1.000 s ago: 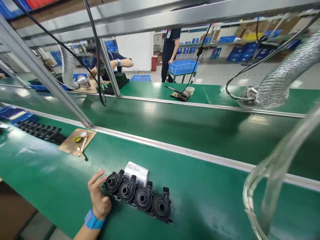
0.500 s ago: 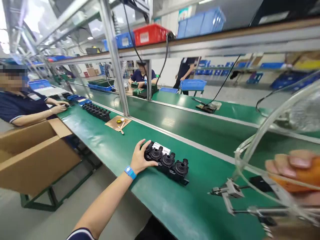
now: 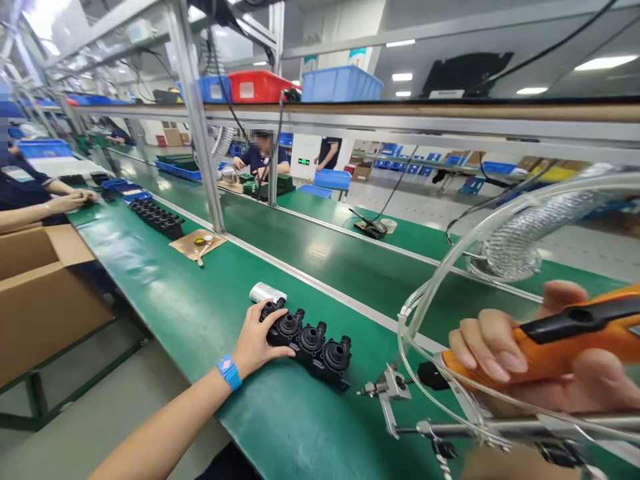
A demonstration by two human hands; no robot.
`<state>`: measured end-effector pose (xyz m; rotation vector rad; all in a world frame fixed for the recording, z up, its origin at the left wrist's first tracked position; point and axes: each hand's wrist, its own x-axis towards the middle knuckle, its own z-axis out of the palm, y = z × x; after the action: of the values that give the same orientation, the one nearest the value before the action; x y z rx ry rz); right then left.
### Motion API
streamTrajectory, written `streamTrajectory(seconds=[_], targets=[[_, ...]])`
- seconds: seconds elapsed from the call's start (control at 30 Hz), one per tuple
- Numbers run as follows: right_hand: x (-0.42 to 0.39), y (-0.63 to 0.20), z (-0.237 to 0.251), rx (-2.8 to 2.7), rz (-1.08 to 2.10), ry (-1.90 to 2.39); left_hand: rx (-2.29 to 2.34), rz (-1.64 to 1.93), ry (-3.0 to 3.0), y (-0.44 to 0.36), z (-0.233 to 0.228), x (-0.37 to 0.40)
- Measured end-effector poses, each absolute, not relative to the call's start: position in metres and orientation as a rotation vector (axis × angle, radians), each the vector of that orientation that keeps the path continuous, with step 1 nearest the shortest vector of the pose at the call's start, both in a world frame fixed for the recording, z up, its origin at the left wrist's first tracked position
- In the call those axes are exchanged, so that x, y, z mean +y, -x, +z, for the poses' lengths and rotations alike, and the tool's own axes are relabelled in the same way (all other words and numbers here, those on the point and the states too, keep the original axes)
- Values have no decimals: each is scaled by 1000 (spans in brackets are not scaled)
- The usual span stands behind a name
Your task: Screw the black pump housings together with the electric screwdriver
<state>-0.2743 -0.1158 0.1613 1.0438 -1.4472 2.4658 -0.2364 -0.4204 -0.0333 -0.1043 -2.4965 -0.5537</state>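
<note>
My left hand (image 3: 257, 339), with a blue wristband, rests on the left end of a row of black plastic pump housings (image 3: 310, 341) on the green bench (image 3: 170, 293). A white block (image 3: 267, 292) lies just behind that row. Close to the camera at the right, my right hand (image 3: 525, 357) is closed around an orange-handled tool (image 3: 580, 330) with a metal front end (image 3: 395, 388) and a clear hose (image 3: 450, 280) looping up from it.
A cardboard pad (image 3: 195, 245) with small items and another row of black housings (image 3: 157, 218) lie farther left. A cardboard box (image 3: 40, 287) stands at the left, beside a co-worker's arms (image 3: 45, 207). People work across the line under shelves of bins.
The view has swung left and back. My left hand stays on the housings, sliding them nearer the bench's front edge. My right hand with the orange tool has come clearly into view.
</note>
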Motion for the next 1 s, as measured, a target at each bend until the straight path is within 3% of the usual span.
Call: streamTrajectory(seconds=[0.17, 0.33, 0.6, 1.0], targets=[[-79, 269, 172, -1495, 2307, -1402, -2523, -548, 221, 238, -32, -387], [-76, 261, 193, -1619, 2311, -917, -2336, -384, 362, 234, -7, -353], [-88, 275, 183, -1643, 2227, -835, -2503, -74, 835, 253, 38, -291], [-71, 287, 179, -1819, 2172, -965, -2634, -419, 828, 248, 24, -268]])
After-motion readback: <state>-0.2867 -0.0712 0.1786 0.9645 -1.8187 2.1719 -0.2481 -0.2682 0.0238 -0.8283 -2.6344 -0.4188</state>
